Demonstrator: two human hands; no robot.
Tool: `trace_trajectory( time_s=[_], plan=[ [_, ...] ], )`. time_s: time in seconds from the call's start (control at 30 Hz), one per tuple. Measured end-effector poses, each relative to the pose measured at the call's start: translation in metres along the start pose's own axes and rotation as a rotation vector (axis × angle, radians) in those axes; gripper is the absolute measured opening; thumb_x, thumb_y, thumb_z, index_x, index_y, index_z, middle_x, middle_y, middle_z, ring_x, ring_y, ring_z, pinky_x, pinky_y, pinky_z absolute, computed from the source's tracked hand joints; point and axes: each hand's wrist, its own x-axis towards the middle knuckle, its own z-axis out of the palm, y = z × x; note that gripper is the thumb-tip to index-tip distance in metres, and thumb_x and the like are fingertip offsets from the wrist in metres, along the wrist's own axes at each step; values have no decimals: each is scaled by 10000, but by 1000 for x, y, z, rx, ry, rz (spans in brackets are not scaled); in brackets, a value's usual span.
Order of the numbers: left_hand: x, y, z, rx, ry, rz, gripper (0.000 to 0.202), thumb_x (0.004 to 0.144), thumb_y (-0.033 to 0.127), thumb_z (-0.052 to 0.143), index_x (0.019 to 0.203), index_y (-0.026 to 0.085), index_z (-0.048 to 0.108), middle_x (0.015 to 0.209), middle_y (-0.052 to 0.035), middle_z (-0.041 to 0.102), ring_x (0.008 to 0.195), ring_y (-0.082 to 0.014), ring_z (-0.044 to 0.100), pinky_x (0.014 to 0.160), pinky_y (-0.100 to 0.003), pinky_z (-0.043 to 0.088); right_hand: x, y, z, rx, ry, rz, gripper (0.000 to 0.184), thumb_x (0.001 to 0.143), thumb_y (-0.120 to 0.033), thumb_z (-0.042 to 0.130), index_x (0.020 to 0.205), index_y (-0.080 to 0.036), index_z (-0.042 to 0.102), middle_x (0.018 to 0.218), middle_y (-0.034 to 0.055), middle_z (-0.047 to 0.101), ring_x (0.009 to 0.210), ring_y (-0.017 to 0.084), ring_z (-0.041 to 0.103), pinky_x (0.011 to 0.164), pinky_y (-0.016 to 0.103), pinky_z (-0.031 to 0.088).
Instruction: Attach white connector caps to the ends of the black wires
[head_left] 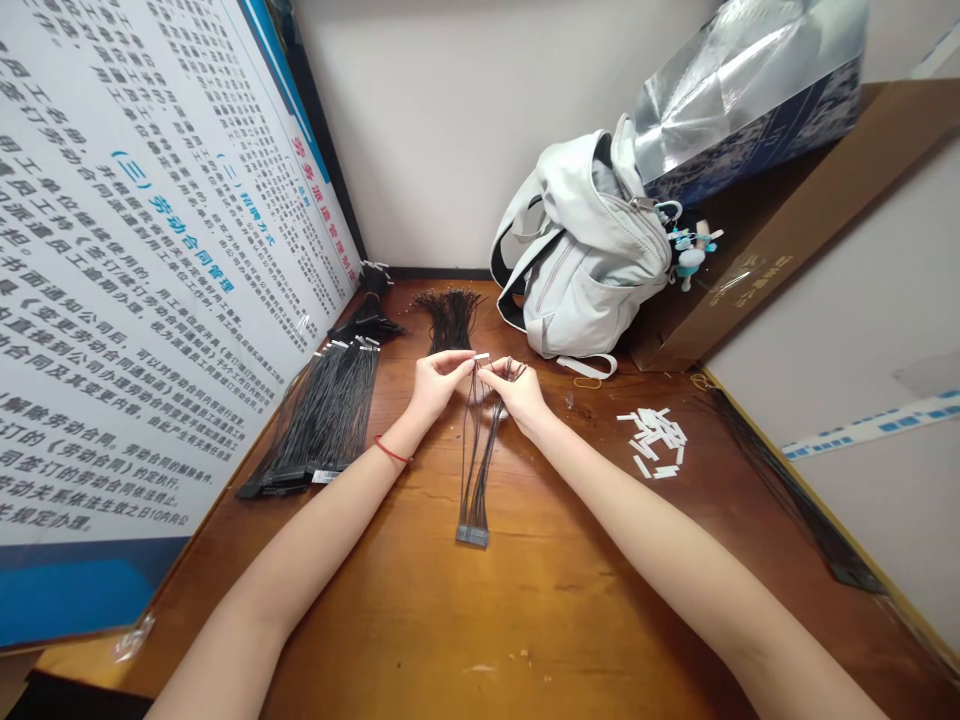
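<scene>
My left hand (436,385) pinches a small white connector (481,357) between thumb and fingertips. My right hand (520,394) is closed on thin black wires (477,465), its fingertips close beside the white connector. Some of the wires loop over the right fingers. The bundle hangs toward me and ends in a wide black connector (472,537) lying on the table. Whether a wire end sits inside the white connector is too small to tell. On the right lies a pile of loose white connectors (654,440).
Finished-looking black wire harnesses (330,410) lie at the left, with more bundled wires (369,310) behind. Another wire bunch (450,318) lies beyond my hands. A white backpack (585,250) and a brown cardboard box (787,240) stand back right. A printed board (150,260) leans left.
</scene>
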Motion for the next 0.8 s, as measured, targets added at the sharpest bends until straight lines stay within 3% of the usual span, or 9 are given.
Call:
trace_trajectory(
  time_s=[0.43, 0.8],
  plan=[
    [-3, 5, 2, 79, 1, 40, 241, 623, 323, 718, 777, 138, 705, 838, -91, 704, 804, -205, 651, 817, -361, 494, -1, -2, 2, 61, -14, 39, 322, 529, -434, 764, 593, -184, 573, 563, -6, 581, 508, 139, 534, 524, 276, 456],
    [-3, 6, 3, 124, -75, 74, 212, 656, 294, 680, 809, 148, 690, 841, -81, 701, 779, -186, 646, 787, -334, 502, -2, -3, 1, 60, 11, 0, 262, 536, -388, 762, 594, -177, 618, 598, 2, 598, 555, 136, 539, 579, 278, 466]
  ],
)
